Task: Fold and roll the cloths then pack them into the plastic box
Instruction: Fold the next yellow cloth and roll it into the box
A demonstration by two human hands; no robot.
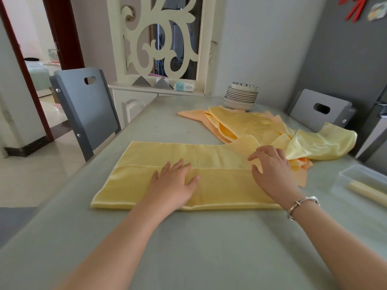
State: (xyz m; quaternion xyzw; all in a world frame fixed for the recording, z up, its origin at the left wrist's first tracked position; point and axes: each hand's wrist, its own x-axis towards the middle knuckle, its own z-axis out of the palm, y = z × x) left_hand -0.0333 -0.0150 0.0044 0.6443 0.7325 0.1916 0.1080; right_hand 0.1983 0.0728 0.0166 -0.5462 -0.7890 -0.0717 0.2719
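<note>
A yellow cloth [134,185] lies flat on the table [188,248], its near part folded up over itself. My left hand [173,181] rests palm down on the folded part, fingers spread. My right hand [270,166] presses on the cloth's right end, fingers apart, holding nothing. Behind and to the right lies a loose heap of yellow and orange cloths [261,128]. At the right edge stands a clear plastic box [347,174] with one rolled pale yellow cloth [368,192] inside.
A stack of plates and bowls [240,97] stands at the table's far end, touching the heap. Grey chairs stand at the left [83,105] and far right [320,109]. A grey fridge [372,126] is at the right.
</note>
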